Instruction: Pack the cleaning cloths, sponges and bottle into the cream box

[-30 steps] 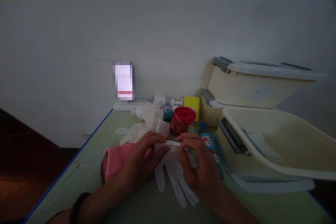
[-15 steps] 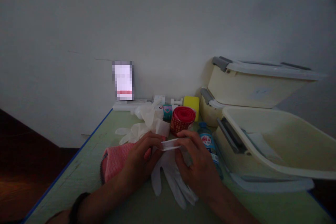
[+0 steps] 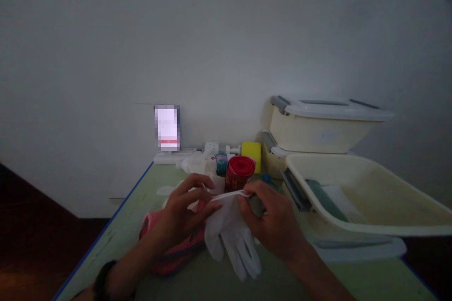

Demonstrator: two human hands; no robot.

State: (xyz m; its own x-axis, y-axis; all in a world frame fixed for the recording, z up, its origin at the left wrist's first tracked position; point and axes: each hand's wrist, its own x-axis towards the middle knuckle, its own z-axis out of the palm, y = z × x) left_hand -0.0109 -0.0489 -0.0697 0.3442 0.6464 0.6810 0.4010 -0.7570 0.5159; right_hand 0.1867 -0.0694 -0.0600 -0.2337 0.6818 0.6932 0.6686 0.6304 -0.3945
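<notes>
The counter [image 3: 123, 209] is pale green with a blue edge, set against a plain greyish wall [image 3: 226, 37]. At its far left corner a lit, blurred screen [image 3: 167, 127] stands upright on a white base [image 3: 171, 157]. Along the back are a bottle with a green label [image 3: 221, 163], a yellow block [image 3: 251, 155] and, in front of it, a red roll [image 3: 240, 172] standing on end. A pink cloth [image 3: 180, 251] lies crumpled nearer the front. On the right, a lidded box [image 3: 314, 134] rests on another box [image 3: 274, 158]; before them sits an open tub [image 3: 395, 197] containing something green [image 3: 326, 201] and something white [image 3: 348, 202].
</notes>
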